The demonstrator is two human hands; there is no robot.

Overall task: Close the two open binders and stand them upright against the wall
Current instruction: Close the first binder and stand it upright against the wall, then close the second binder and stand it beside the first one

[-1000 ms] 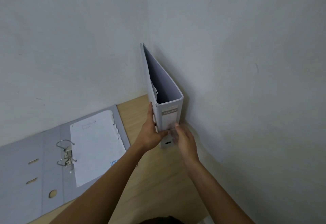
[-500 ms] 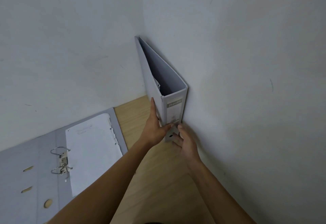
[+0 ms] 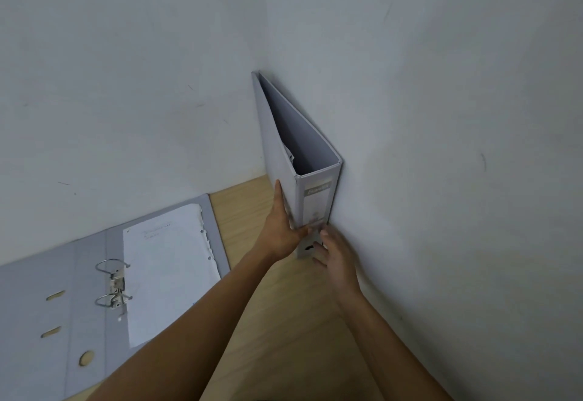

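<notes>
A closed grey binder [image 3: 317, 198] stands upright in the corner, its right cover against the right wall [image 3: 441, 148] and its labelled spine facing me. My left hand [image 3: 282, 230] lies flat along its left cover with the thumb on the spine. My right hand [image 3: 334, 252] touches the bottom of the spine with its fingertips, close to the wall. A second grey binder [image 3: 79, 290] lies open and flat on the wooden table [image 3: 284, 321] at the left, its metal rings open and a white sheet [image 3: 170, 271] resting on its right half.
Two plain pale walls meet in the corner behind the upright binder. The open binder's far edge lies along the back wall [image 3: 126, 85]. Bare wood shows between the two binders and under my forearms.
The upright binder has been pushed tighter into the corner against the right wall. My right hand has slid lower on the spine. My view has shifted slightly.
</notes>
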